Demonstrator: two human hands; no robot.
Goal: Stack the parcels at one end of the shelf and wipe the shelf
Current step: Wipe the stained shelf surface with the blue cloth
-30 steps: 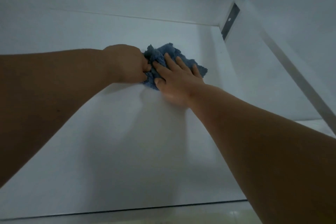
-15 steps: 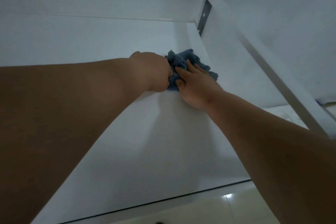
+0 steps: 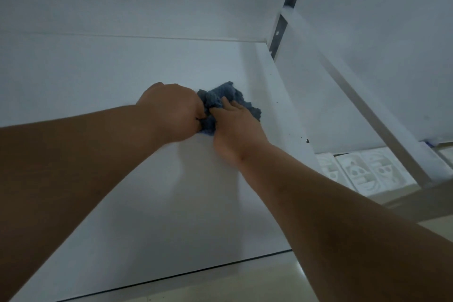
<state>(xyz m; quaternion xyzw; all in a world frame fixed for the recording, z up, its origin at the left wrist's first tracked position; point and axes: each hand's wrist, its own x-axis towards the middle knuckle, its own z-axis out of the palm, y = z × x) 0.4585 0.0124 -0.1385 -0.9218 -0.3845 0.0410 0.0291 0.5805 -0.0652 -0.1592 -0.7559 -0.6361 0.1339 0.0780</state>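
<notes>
1. The white shelf runs bare from its front edge up to both hands.
2. The left hand grips the blue cloth in curled fingers; the right hand presses flat on it.
3. The cloth lies just ahead of both hands, near the shelf's right end.
4. Dark specks lie further right; the upright post stands behind.
5. No parcels are in view.

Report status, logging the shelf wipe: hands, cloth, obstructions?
Left hand grips crumpled blue cloth. Right hand presses it flat on white shelf. No parcels visible.
</notes>
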